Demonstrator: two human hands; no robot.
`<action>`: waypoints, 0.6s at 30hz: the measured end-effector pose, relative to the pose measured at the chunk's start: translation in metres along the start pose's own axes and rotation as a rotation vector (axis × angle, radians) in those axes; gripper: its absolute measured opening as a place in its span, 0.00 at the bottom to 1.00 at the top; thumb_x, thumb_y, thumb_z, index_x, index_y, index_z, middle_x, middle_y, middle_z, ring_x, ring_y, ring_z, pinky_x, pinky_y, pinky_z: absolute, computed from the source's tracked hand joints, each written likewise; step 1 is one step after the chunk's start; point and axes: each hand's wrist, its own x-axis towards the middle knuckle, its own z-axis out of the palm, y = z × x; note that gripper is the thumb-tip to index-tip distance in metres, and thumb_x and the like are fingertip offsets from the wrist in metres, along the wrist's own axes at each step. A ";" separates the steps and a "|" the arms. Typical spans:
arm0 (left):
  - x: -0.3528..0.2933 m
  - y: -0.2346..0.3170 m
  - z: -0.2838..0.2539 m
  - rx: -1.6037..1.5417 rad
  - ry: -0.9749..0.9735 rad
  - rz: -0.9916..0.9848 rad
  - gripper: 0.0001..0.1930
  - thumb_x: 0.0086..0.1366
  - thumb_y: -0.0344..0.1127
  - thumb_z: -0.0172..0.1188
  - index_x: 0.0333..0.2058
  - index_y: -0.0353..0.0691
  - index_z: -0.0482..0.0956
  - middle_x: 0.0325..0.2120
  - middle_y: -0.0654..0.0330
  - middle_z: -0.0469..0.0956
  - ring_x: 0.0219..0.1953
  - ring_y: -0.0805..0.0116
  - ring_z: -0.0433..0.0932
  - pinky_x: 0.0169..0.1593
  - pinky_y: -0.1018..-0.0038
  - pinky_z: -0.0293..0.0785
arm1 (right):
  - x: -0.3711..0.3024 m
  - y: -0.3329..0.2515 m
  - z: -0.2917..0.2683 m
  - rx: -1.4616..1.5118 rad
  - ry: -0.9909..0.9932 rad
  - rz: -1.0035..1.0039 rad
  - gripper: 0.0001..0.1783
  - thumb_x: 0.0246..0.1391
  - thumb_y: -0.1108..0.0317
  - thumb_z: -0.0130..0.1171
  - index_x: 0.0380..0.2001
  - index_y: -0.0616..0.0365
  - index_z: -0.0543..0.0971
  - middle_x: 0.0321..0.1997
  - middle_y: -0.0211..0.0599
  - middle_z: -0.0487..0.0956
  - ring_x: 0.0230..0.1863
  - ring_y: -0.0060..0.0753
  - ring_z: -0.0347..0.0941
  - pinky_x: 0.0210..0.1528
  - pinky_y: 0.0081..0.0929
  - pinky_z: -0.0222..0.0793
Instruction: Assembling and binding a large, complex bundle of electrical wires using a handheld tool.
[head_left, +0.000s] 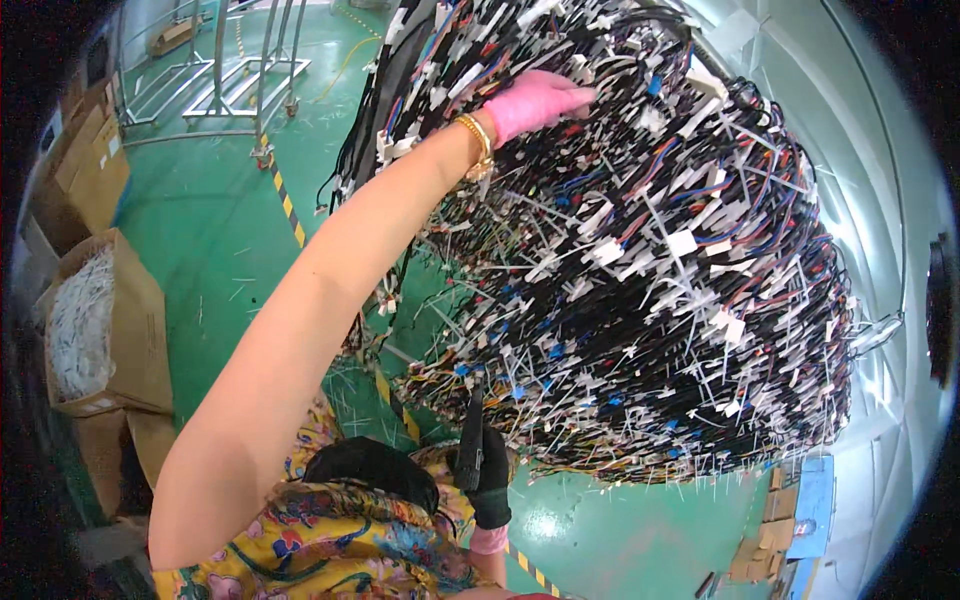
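A thick mass of wire harnesses [640, 250] hangs before me, mostly black, with white connectors, coloured wires and white cable ties sticking out. My left hand [540, 103], in a pink glove, reaches across to its upper part. The fingers are pressed together among the wires, and what lies between them cannot be made out. Low down near my body, my right hand [490, 485] wears a black glove over a pink one. It is closed on a black hand tool [472, 435], whose tapering nose points up toward the lower edge of the harnesses.
Left of me, an open cardboard box [135, 320] holds many white strips, with more cartons [90, 165] behind it. A wheeled metal rack [235, 85] stands at the far left. Yellow-black tape [287, 205] crosses the green floor. Cartons [765, 540] sit at lower right.
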 end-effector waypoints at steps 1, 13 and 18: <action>0.001 -0.002 -0.001 0.053 -0.078 0.001 0.23 0.61 0.60 0.56 0.27 0.43 0.80 0.23 0.68 0.75 0.22 0.80 0.64 0.24 0.81 0.62 | 0.000 0.007 -0.005 -0.118 0.030 -0.053 0.16 0.65 0.56 0.45 0.50 0.49 0.72 0.41 0.29 0.78 0.36 0.27 0.76 0.39 0.30 0.76; -0.055 0.004 -0.018 0.054 -0.372 -0.141 0.30 0.68 0.62 0.42 0.39 0.39 0.79 0.17 0.69 0.70 0.17 0.81 0.61 0.22 0.80 0.58 | -0.015 -0.011 -0.005 -0.643 -0.062 -0.212 0.23 0.58 0.61 0.56 0.55 0.59 0.69 0.53 0.46 0.74 0.52 0.43 0.73 0.55 0.38 0.70; -0.104 -0.024 -0.041 0.185 -0.485 -0.060 0.27 0.63 0.60 0.55 0.41 0.40 0.81 0.32 0.71 0.78 0.28 0.83 0.68 0.31 0.83 0.61 | -0.003 -0.039 -0.004 -1.050 -0.102 -0.781 0.34 0.49 0.65 0.64 0.60 0.58 0.66 0.45 0.37 0.75 0.37 0.36 0.73 0.41 0.35 0.70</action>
